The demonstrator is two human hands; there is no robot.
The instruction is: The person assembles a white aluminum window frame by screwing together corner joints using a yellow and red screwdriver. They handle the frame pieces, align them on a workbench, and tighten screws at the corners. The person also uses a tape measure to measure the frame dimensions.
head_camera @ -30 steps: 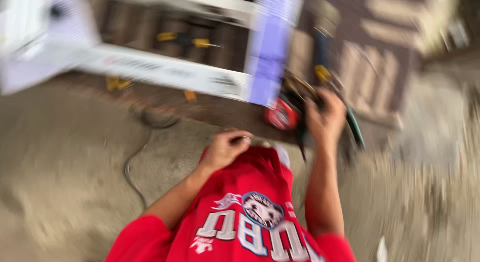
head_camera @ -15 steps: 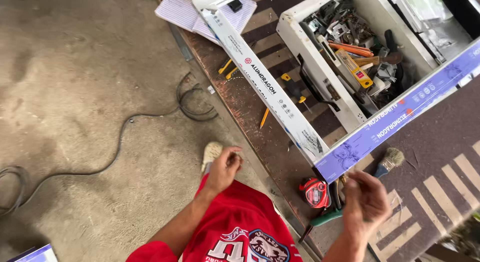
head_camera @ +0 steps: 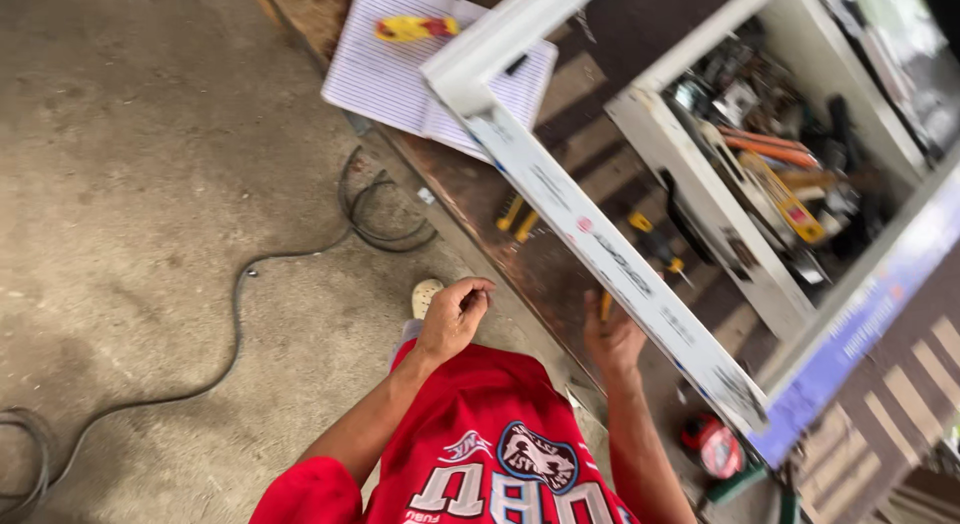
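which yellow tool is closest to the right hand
The yellow-handled screwdriver under the white frame, just above the right hand; the yellow tool on the notebook lies far off.

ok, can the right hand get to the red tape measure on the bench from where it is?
Probably yes. The right hand sits at the bench edge under the white frame bar, and the red tape measure lies close by on the same bench, with nothing visible between them.

Long white protective film strip with small red and dark markings [head_camera: 620, 269] along white frame bar, blue-violet printed film strip [head_camera: 860, 329] on adjoining bar at right
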